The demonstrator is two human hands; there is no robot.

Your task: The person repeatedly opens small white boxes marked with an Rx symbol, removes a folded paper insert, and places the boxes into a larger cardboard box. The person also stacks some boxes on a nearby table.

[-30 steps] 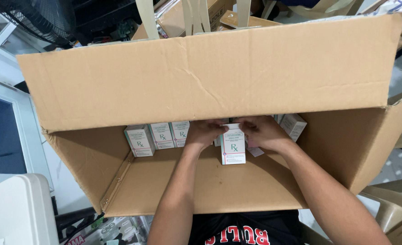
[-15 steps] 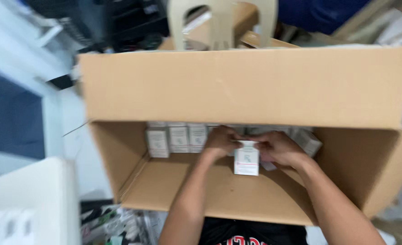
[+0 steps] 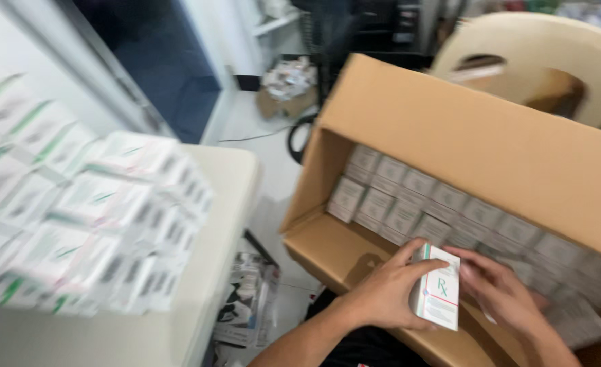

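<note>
Surface: white table (image 3: pixel 212 272) at left, loaded with stacked small white cartons (image 3: pixel 90 224) with green stripes, blurred by camera motion. Room: pale floor (image 3: pixel 266 143), dark blue panel (image 3: pixel 158 75) behind the table, loose papers (image 3: pixel 246 306) on the floor below the table edge, cream plastic chair (image 3: pixel 538 54) beyond the large cardboard box (image 3: pixel 463 136). Box lies open toward the person, its upper flap raised; rows of white packs (image 3: pixel 409 197) line the far inner wall. One small white carton (image 3: pixel 438 293) is upright at the front edge of the box, over the lower flap. Left hand (image 3: pixel 382 292) grasps it, fingers wrapped across the left face, thumb on top. Right hand (image 3: pixel 501 292) sits just beside its right face, fingers half curled toward it; contact cannot be told because of blur. Versus half a second ago: view has swung left, so the table and stacks now fill the left side and the box sits at right; the carton is held nearer the box front than the packed rows; both hands remain at it.
</note>
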